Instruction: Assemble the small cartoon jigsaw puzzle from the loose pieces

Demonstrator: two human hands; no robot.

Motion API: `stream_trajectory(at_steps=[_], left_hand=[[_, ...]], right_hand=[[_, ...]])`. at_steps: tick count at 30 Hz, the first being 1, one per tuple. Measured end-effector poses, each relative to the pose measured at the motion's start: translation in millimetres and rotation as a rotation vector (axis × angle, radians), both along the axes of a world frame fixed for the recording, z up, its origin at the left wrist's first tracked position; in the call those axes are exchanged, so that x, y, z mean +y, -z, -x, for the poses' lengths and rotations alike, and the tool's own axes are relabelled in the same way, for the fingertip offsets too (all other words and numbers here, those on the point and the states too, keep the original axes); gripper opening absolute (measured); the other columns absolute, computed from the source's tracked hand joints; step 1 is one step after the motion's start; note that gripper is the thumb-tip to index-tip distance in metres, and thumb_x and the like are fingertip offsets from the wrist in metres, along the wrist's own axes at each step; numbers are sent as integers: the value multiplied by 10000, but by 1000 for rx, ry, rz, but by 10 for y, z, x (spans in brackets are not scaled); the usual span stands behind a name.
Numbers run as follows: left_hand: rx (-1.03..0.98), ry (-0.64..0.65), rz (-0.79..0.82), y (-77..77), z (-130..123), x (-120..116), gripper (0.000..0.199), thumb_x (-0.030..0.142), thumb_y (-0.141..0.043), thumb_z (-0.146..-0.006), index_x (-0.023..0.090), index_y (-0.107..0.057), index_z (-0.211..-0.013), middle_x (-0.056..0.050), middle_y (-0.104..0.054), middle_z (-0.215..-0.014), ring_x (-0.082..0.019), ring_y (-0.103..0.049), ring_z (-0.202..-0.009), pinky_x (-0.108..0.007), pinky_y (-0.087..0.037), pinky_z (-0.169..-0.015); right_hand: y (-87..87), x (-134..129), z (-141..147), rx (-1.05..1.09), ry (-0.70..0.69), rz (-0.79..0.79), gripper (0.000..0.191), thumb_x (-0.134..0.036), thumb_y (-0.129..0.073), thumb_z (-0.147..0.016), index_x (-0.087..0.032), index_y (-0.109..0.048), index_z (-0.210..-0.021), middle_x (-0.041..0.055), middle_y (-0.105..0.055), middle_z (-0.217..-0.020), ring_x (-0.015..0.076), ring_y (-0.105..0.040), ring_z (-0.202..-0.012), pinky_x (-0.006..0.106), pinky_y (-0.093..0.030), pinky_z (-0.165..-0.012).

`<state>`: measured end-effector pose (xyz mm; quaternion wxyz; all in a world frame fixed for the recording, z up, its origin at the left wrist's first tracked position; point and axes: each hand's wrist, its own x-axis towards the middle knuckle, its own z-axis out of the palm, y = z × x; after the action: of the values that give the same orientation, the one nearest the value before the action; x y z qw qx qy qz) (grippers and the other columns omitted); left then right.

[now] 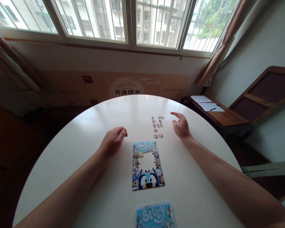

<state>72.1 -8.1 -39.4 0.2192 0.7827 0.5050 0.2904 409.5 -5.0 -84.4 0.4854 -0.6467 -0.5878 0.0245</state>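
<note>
A striped, reddish-and-cream fabric curtain (14, 60) hung at far left, beyond the left edge of a round, glossy white counter (78, 136). A person's bare left hand (113, 139) rested over the counter's left half, its grip drawn together, fingers curled under and thumb laid along them; whether anything was tucked inside could not be told.

To its right, around the middle of the counter, lay a rectangular, multicoloured jigsaw puzzle (148, 182), partly assembled, with "Bluey" lettering across its blue top, a blue cartoon dog's face along its bottom and a jagged white gap at its center. Just nearer the person, cut off by the frame, was a light-blue printed sheet or box (154, 218) bearing the same lettering.

Toward the counter's far edge, small multicoloured loose puzzle pieces (155, 125) lay in uneven columns, some touching. Just right of them, the person's bare right hand (181, 126) hovered or rested, its grip apart, index finger extended and thumb separate, with nothing visible between them.

Past the counter's right edge, white paper sheets (210, 107) and a dark pen (212, 109) lay on a brown wooden surface (219, 117).
</note>
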Motion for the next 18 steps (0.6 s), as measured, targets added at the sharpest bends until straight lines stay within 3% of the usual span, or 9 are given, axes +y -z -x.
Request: stream_trajectory(at_steps=[4,8,13,18], left_hand=[[-65,-40,55,-6,11,-9,253,330,-376,-855,204,-576,-767,-23,-628,-733,-192,-576,-693,-279,-426,-601],[-98,-52,73,-14,21,-17,196,278,-384,-792,212,-562,-743,-4,-572,-637,-192,-558,-665,-276,-404,-573],[-117,-76,46,-21,22,-33,146,251,-394,-748,221,-509,-663,5,-496,-562,-187,-518,-629,-282,-378,-552],[-126,-57,8,36,24,-9,143,223,-408,-689,216,-515,-595,2,-520,-588,-173,-503,-618,-280,-375,-557]], right_hand=[[-9,4,19,24,-6,-4,503,-138,-426,-768,-155,-672,-1207,128,-656,-1310,259,-564,-1234,411,-465,-995],[-4,6,27,43,-20,-3,493,-146,-446,-763,-157,-689,-1192,127,-676,-1265,265,-592,-1141,416,-485,-960],[15,15,21,50,-58,-12,484,-129,-459,-743,-147,-709,-1157,128,-700,-1180,251,-617,-1020,414,-498,-943],[56,58,17,57,-88,-52,466,-121,-461,-720,-145,-727,-1102,126,-715,-1113,252,-637,-990,424,-515,-925]])
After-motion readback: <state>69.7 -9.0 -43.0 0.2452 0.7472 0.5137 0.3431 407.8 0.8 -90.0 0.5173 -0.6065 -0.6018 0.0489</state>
